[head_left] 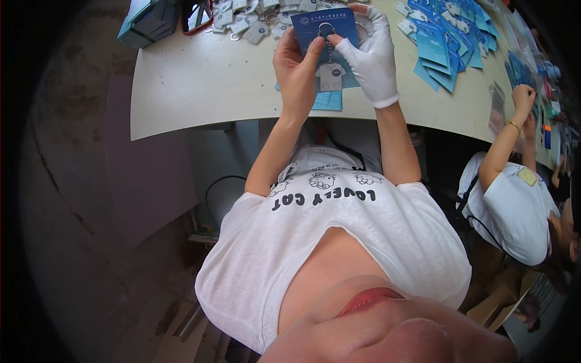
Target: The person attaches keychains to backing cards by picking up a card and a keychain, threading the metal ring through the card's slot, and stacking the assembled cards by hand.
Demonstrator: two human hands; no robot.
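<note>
The left hand (295,69), bare, pinches the left side of a blue card (299,29), its thumb on the front and its fingers mostly hidden behind. The right hand (374,65), in a white glove that leaves the thumb tip bare, grips the opposite side, thumb bent inward over the front. The two thumb tips nearly meet just below a metal ring (327,28) on the card's face, probably so that ring and card can be steadied together; whether a thumb presses on the ring itself cannot be told. From the ring a short chain hangs between the hands, with a white shirt-shaped keychain (331,77) at its end. The card is tilted up, its front toward the wearer, which likely keeps the ring in plain sight. Below the hands, light blue cards (327,101) lie at the near edge of the desk (200,78). Beyond the left hand are heaped loose keychains (242,21), seemingly kept within reach, then a phone (195,16) and a stack of cards (145,25). Right of the gloved hand spreads a pile of blue cards with keychains (448,45), apparently grouped apart from the loose ones; farther right, a co-worker's hand (523,95) is at more blue cards.
</note>
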